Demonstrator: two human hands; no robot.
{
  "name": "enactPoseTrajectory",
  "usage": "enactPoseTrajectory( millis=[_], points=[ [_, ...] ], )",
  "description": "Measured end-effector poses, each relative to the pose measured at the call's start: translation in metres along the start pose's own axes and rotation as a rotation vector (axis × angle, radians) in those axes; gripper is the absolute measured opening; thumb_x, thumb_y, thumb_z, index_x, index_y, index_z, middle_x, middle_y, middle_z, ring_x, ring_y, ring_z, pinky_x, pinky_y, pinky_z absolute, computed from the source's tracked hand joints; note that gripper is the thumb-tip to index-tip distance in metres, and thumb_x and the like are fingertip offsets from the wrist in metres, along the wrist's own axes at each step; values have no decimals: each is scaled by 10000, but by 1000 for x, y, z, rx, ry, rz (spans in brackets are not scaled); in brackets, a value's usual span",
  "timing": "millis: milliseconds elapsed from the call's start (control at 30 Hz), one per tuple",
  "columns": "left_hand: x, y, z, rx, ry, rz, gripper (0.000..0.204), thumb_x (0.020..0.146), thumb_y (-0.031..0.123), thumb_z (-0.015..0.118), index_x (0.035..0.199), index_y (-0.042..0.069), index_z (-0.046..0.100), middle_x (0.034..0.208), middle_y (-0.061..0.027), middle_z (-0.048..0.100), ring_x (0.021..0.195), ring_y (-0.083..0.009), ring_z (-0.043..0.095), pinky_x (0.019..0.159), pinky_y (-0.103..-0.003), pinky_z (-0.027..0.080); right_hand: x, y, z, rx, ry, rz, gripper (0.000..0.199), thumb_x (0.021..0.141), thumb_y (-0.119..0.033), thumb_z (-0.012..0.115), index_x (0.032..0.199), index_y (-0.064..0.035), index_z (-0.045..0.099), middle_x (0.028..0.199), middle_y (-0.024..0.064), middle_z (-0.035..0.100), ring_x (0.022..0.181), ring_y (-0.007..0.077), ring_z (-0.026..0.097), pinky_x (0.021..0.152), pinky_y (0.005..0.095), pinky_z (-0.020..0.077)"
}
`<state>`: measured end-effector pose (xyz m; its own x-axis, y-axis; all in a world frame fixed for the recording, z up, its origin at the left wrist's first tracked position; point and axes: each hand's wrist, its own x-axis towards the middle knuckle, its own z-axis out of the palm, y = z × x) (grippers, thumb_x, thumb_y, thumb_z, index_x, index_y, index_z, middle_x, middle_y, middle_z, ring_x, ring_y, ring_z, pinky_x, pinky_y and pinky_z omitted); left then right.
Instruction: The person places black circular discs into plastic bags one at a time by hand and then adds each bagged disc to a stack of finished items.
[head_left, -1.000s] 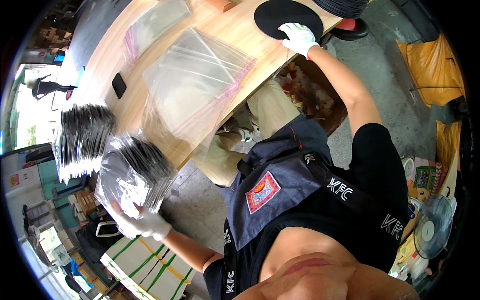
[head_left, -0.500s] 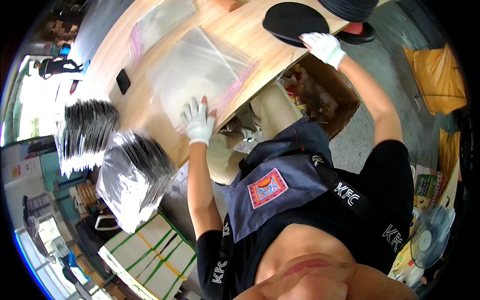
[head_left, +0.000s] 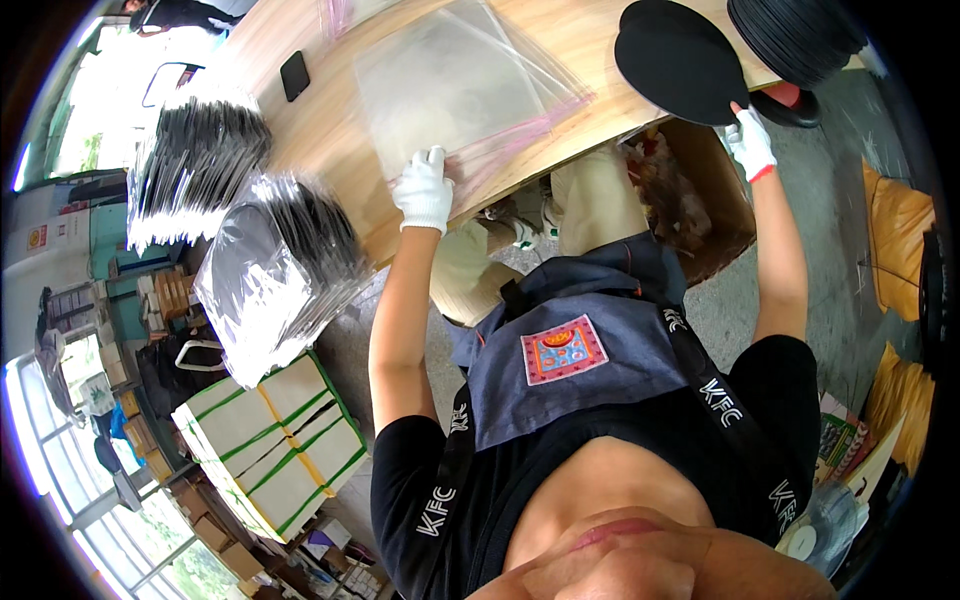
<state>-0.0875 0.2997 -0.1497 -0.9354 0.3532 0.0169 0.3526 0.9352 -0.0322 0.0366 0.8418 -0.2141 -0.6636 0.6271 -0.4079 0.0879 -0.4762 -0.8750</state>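
A stack of clear plastic bags [head_left: 440,90] with pink-edged strips lies on the wooden table. My left hand [head_left: 424,190], in a white fingertip-less glove, is at the bags' near edge with its fingers curled on the film. My gloved right hand [head_left: 750,146] grips the rim of a flat black round disc [head_left: 680,65], thumb on top and fingers beneath. Another black disc [head_left: 645,14] shows partly behind that one, near the table's right end. Whether more discs lie underneath is hidden.
A tall stack of black discs [head_left: 795,40] stands at the far right. Two piles of bagged black discs [head_left: 200,160] [head_left: 275,270] sit at the left. A phone [head_left: 294,76] lies on the table. Below the table edge is an open cardboard box [head_left: 715,200]; a strapped white carton [head_left: 275,440] stands lower left.
My left hand has gone from spread flat on the bags to curled at their near edge. My right hand now has its thumb over the disc's rim. The whole view has shifted.
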Motion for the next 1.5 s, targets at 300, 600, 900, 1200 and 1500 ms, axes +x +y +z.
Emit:
enactPoseTrajectory(
  millis=[300, 600, 900, 1200, 1500],
  points=[
    [-20, -33, 11, -600, 50, -75, 347, 703, -51, 591, 1005, 120, 588, 1069, -56, 602, 979, -267, 596, 794, -369, 498, -163, -24, 93, -35, -452, 30, 491, 897, -116, 532, 1355, 0, 402, 1200, 85, 580, 871, 101, 621, 625, 185, 498],
    [-34, -37, 12, -165, 318, -210, 248, 711, 116, 637, 957, 148, 631, 1060, -45, 600, 957, -278, 571, 792, -382, 478, -182, 91, 184, -24, -668, 309, 401, 897, -113, 561, 1285, -73, 468, 998, 27, 618, 447, 84, 501, 378, 195, 380],
    [-72, 9, -2, -657, 546, 71, 321, 649, -41, 607, 892, 163, 660, 960, -25, 634, 803, -249, 638, 634, -344, 520, -199, 146, 232, 313, -575, 187, 407, 899, -67, 540, 1283, -96, 410, 1040, 80, 590, 520, 172, 606, 453, 266, 498],
    [-129, 77, 44, -1689, 78, -584, 222, 843, 64, 612, 1050, -11, 585, 921, -83, 613, 767, -168, 589, 695, -287, 487, -264, 145, 181, 164, -363, 198, 479, 928, -83, 547, 1357, -126, 340, 1078, 82, 547, 653, 177, 646, 542, 289, 558],
    [-143, 62, 59, -1298, -51, -296, 127, 862, 86, 549, 893, -1, 636, 745, -87, 653, 650, -136, 606, 609, -290, 489, -235, 170, 186, 133, -710, 346, 357, 911, 7, 448, 1237, 47, 307, 1085, 210, 520, 1089, 380, 572, 958, 464, 499]
  ],
)
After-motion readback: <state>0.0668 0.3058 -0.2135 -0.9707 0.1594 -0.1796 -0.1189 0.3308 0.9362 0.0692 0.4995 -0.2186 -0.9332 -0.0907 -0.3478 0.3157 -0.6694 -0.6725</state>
